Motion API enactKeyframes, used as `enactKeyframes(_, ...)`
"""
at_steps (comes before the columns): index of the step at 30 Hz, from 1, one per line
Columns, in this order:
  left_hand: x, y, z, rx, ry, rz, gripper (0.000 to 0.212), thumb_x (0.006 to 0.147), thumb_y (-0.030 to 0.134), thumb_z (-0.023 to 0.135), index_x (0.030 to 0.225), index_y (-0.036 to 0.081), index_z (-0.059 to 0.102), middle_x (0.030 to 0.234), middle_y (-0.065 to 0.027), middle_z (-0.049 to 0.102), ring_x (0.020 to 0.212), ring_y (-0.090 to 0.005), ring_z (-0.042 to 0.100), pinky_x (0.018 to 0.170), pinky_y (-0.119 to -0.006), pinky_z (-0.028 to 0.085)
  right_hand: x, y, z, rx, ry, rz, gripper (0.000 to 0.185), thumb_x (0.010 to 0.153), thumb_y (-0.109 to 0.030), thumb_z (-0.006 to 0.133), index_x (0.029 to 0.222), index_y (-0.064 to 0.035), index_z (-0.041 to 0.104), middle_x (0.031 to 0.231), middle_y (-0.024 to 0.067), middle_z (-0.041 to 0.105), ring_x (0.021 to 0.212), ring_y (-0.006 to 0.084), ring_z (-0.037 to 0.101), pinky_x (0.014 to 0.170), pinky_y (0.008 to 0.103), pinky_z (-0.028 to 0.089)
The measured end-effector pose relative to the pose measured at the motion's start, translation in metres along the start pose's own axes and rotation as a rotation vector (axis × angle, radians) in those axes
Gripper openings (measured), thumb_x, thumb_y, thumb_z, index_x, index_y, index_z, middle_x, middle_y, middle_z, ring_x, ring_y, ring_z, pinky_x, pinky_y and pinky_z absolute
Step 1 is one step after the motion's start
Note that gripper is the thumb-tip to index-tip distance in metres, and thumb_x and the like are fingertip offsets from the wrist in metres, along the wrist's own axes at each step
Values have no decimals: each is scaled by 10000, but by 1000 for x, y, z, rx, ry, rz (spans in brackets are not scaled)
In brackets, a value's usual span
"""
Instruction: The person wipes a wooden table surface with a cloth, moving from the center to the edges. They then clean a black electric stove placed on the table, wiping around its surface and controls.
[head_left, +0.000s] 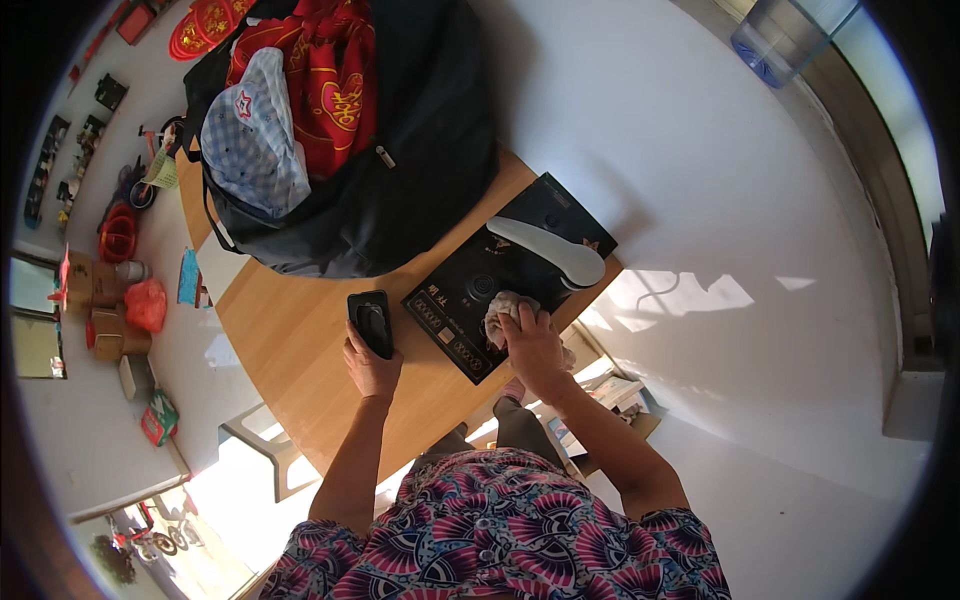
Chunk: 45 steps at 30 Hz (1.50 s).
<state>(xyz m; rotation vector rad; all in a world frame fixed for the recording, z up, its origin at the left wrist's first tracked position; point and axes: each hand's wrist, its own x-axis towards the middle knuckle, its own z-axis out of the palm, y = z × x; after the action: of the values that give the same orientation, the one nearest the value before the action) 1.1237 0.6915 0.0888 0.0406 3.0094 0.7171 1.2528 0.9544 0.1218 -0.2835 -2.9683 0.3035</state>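
Observation:
My left hand grips a small black rectangular case with a rounded shape on its upper face; its exact kind is unclear. A crumpled pale cloth is bunched under the fingers of my right hand, pressed on the near edge of a flat black panel. Gold writing, small gold emblems and ring patterns mark this panel, which lies slanted on a wooden table. Across its far right part rests a grey, curved, long-handled object.
A large black bag takes up the table's far side, holding red fabric with gold print and a blue checked cap. A white wall runs along the right. Cardboard boxes and a red plastic bag lie left, beyond a stool.

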Motion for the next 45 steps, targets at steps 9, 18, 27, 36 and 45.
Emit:
enactKeyframes(9, 49, 0, 3, 97, -47, 29, 1026, 677, 191, 762, 1534, 24, 223, 1430, -167, 432, 1334, -388, 383, 1102, -504, 358, -26, -53, 1, -43, -37, -178, 476, 793, -169, 649, 1264, -103, 610, 1291, 142, 481, 1007, 350, 516, 815, 431, 525)
enactKeyframes(18, 42, 0, -5, 131, -80, -37, 1079, 673, 220, 800, 1546, 21, 199, 1575, -203, 275, 1458, -423, 224, 1186, -557, 173, 65, -90, 21, -129, -105, -64, 543, 814, -181, 661, 1345, -115, 567, 1387, 155, 463, 1034, 336, 528, 832, 412, 525)
enactKeyframes(27, -10, 6, 20, -578, -235, 504, 933, 734, -151, 524, 1565, 40, 143, 1581, -241, 247, 1443, -400, 311, 1174, -464, 313, -24, -72, 11, -24, -104, -255, 450, 818, -198, 673, 1267, -163, 648, 1387, 115, 476, 1133, 367, 491, 868, 438, 509)
enactKeyframes(36, -18, 6, 60, -1343, -637, 44, 695, 966, -61, 493, 1572, 168, 242, 1583, -63, 335, 1425, -205, 354, 1114, -380, 347, 111, -123, 27, -10, -204, -130, 529, 815, -181, 683, 1336, -145, 597, 1464, 133, 439, 1196, 364, 473, 900, 438, 502)
enactKeyframes(45, -16, -1, 65, -1360, -675, 39, 872, 777, -180, 424, 1564, 150, 243, 1587, -90, 319, 1463, -249, 310, 1099, -406, 353, -34, -62, 12, -4, -142, -222, 428, 835, -205, 663, 1262, -178, 648, 1439, 135, 461, 1230, 386, 462, 893, 478, 493)
